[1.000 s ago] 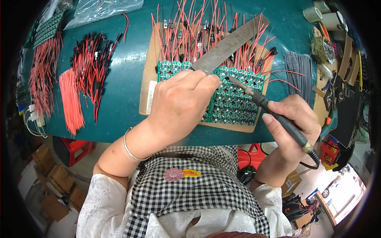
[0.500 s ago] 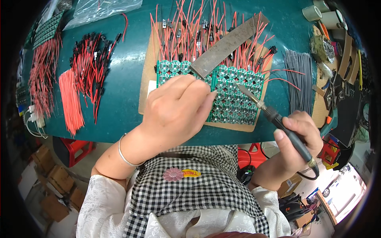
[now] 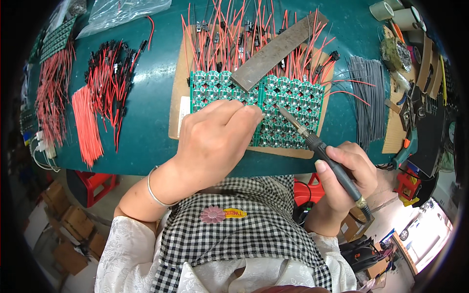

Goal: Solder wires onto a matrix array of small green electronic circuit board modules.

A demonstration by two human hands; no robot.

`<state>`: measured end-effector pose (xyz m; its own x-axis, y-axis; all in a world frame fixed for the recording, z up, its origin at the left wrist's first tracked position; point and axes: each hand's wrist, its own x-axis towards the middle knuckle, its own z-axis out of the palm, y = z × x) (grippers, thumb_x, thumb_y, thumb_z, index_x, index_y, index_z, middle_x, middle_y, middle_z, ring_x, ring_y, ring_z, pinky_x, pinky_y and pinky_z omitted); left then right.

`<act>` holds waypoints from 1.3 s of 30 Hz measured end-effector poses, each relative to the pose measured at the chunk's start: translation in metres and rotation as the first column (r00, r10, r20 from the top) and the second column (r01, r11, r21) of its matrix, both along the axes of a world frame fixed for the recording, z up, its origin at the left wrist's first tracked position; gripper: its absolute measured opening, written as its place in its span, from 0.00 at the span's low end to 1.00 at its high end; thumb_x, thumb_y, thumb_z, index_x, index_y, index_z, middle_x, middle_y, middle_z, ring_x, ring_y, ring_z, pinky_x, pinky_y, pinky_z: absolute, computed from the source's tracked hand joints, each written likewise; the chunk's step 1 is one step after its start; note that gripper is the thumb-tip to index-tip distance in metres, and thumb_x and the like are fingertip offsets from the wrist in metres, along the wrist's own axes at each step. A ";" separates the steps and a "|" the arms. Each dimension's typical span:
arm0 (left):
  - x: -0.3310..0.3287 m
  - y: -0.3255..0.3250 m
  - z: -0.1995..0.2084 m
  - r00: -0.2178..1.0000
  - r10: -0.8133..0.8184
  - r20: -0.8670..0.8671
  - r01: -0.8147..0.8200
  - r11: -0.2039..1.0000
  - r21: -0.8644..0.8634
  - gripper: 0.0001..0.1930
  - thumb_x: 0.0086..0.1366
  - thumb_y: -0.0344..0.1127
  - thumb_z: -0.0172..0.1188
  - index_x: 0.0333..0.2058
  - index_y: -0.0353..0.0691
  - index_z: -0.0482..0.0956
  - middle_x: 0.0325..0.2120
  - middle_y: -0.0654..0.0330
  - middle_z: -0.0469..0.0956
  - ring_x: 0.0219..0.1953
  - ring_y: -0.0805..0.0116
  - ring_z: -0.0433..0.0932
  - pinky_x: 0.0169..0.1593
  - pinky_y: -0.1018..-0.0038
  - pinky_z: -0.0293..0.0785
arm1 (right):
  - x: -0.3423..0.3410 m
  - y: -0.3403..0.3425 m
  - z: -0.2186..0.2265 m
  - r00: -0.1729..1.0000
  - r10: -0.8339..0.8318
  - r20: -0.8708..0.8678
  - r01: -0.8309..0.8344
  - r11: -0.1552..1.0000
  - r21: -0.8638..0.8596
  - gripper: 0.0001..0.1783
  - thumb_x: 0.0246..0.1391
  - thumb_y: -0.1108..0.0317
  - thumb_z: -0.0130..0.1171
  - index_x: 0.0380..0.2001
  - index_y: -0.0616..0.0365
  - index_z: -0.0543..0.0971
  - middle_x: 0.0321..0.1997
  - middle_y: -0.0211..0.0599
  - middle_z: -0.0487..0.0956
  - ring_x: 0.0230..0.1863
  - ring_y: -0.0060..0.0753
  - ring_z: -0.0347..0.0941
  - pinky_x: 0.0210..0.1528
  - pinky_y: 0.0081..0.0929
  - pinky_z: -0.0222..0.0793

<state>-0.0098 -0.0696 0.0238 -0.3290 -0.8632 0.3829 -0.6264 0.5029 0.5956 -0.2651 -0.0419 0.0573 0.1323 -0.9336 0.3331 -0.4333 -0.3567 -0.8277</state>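
Observation:
My right hand (image 3: 354, 171) is wrapped round the dark handle of a soldering iron (image 3: 339, 172). The iron's metal tip points up and left over the green circuit boards (image 3: 293, 122), and I cannot tell if it touches them. Over the lower left of those boards is my left hand (image 3: 212, 139), its fingers pinched together. Whatever the pinch holds is hidden. A flat metal bar (image 3: 278, 51) lies slanted across the boards' upper part and the red wires (image 3: 234, 44) that fan out behind them. Under it all is a sheet of brown cardboard (image 3: 177, 88).
To the left lie a bundle of red wires (image 3: 88, 129), wires with black connectors (image 3: 115, 73) and a wired green board (image 3: 57, 36). Dark grey wires (image 3: 367, 100) lie at the right, beside tools and a holder (image 3: 395, 53). A clear plastic bag (image 3: 124, 14) is at the back.
My right hand and the soldering iron have moved left, with the tip shifting left over the boards. My left hand stays pinched in nearly the same place. The boards appear slightly higher in view.

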 end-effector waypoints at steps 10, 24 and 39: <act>-0.001 -0.001 -0.004 1.000 0.014 -0.010 -0.014 1.000 -0.011 0.09 0.57 0.21 0.72 0.36 0.36 0.84 0.25 0.56 0.80 0.25 0.58 0.81 0.29 0.65 0.76 | -0.003 -0.009 0.001 0.994 0.108 -0.009 -0.108 0.994 0.018 0.17 0.38 0.81 0.77 0.36 0.70 0.86 0.26 0.43 0.82 0.24 0.32 0.77 0.27 0.26 0.70; -0.003 -0.005 -0.009 0.999 0.036 -0.005 -0.037 0.998 -0.048 0.08 0.57 0.23 0.73 0.35 0.37 0.84 0.25 0.56 0.82 0.26 0.58 0.82 0.30 0.66 0.78 | -0.011 -0.028 0.006 0.993 0.121 0.010 -0.121 0.991 0.060 0.16 0.35 0.81 0.75 0.34 0.69 0.88 0.26 0.42 0.82 0.26 0.31 0.78 0.28 0.24 0.68; -0.005 -0.005 -0.012 1.000 0.021 -0.004 -0.022 0.998 -0.051 0.08 0.56 0.24 0.74 0.34 0.37 0.84 0.27 0.56 0.83 0.28 0.58 0.83 0.32 0.66 0.79 | -0.016 -0.032 0.023 0.992 0.123 -0.020 -0.121 0.987 0.104 0.16 0.34 0.80 0.74 0.33 0.70 0.87 0.25 0.41 0.81 0.24 0.28 0.75 0.27 0.23 0.64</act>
